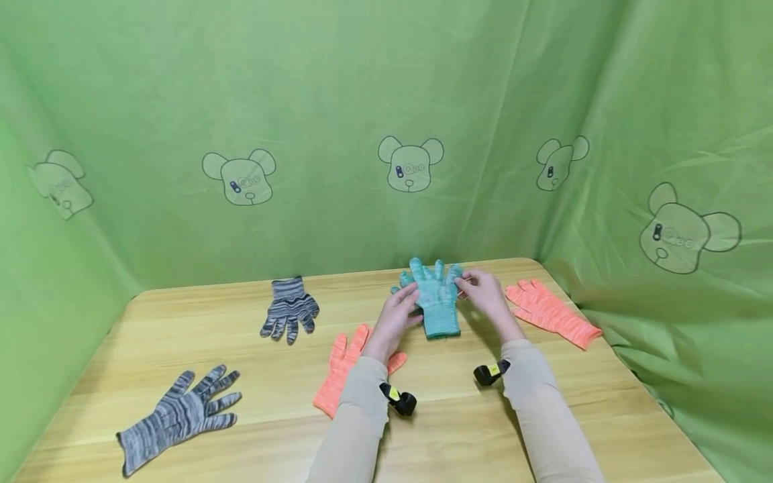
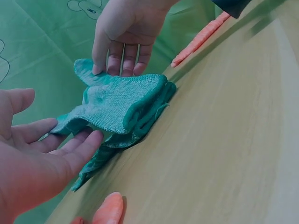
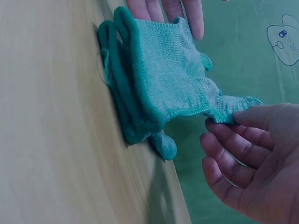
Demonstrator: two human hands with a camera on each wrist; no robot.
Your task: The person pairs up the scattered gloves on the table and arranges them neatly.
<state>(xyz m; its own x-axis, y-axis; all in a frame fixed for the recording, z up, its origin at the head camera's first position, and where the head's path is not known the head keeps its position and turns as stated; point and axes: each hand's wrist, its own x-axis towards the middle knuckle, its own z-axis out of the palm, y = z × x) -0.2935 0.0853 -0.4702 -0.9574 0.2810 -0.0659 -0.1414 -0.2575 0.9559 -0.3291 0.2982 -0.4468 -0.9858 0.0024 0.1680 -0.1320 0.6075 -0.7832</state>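
Observation:
Two teal knitted gloves (image 1: 439, 305) lie one on top of the other at the table's far side, their cuffs toward me. In the right wrist view, my right hand (image 3: 261, 158) pinches a finger of the upper glove (image 3: 163, 70) between thumb and fingertips, lifting it a little. My left hand (image 2: 46, 158) is at the other side, its fingers extended under the edge of the upper glove (image 2: 117, 102) and its thumb held apart. The lower glove (image 2: 133, 139) rests on the table, largely covered by the upper one.
An orange glove (image 1: 341, 369) lies partly beneath my left forearm, and another orange glove (image 1: 552, 312) is at the right edge. Two grey striped gloves (image 1: 290, 308) (image 1: 178, 416) lie on the left. Green curtains (image 1: 338, 87) surround the wooden table (image 1: 272, 443).

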